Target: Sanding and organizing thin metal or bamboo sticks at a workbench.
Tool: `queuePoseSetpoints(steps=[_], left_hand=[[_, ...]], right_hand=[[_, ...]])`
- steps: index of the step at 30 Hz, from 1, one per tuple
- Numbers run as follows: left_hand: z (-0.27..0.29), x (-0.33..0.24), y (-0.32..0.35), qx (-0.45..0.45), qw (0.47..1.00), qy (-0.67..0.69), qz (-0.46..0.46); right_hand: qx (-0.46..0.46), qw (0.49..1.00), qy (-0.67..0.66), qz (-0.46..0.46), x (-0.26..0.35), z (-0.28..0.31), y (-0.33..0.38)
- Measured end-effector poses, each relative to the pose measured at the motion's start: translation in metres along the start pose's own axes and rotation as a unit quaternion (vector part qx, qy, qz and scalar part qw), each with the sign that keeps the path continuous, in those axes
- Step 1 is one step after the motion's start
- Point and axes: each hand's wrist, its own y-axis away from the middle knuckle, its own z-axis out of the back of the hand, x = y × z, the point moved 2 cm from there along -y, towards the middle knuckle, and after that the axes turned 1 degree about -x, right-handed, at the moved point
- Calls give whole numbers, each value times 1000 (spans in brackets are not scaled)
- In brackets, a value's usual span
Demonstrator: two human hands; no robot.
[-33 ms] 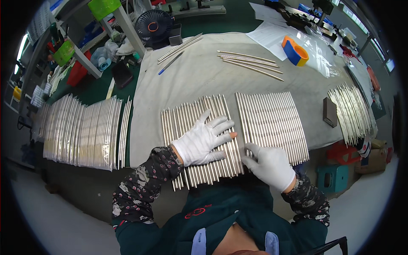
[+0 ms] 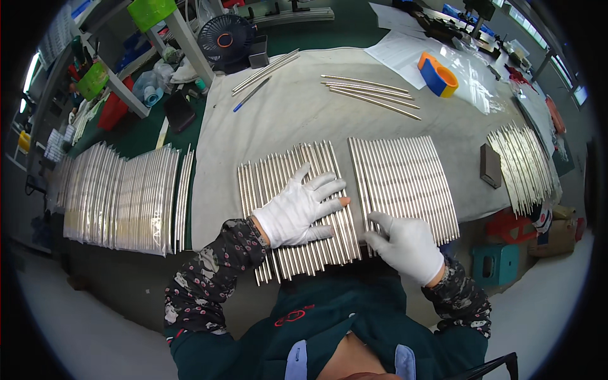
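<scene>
Two rows of slim silvery metal rods lie side by side on the grey cloth [image 2: 285, 120]. On the left row of rods [image 2: 316, 258], my white-gloved left hand [image 2: 294, 209] rests flat with its fingers spread; one fingertip is bare. My gloved right hand [image 2: 408, 247] is at the near left corner of the right row of rods [image 2: 408, 171]. Its fingers are curled, with thumb and forefinger at the outermost rod there. The palm covers several near rod ends. A narrow gap parts the two rows.
Bagged rods [image 2: 120, 202] lie far left, beside loose rods [image 2: 183, 199]. More rods [image 2: 522, 171] and a dark block [image 2: 490, 166] sit right. Several rods [image 2: 370, 95], a pen [image 2: 251, 95], a tape roll [image 2: 438, 75] and a fan [image 2: 226, 41] are farther back.
My right hand has shifted very slightly to the right along the edge of the right row. My left hand stays flat on the left row. The whole view has moved a little.
</scene>
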Motion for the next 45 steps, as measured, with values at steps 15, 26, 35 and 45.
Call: queuePoseSetpoints(steps=[15, 26, 35, 45], left_hand=[[6, -2, -99, 82, 983, -29, -162], [-23, -30, -173, 45, 938, 35, -342], [-24, -37, -188, 78, 924, 36, -372], [-21, -81, -177, 56, 915, 19, -398]], right_hand=[[-141, 937, 146, -286, -109, 23, 62], [-172, 935, -154, -268, -77, -13, 69], [117, 667, -614, -406, -90, -11, 80], [150, 523, -818, -188, -99, -23, 102]])
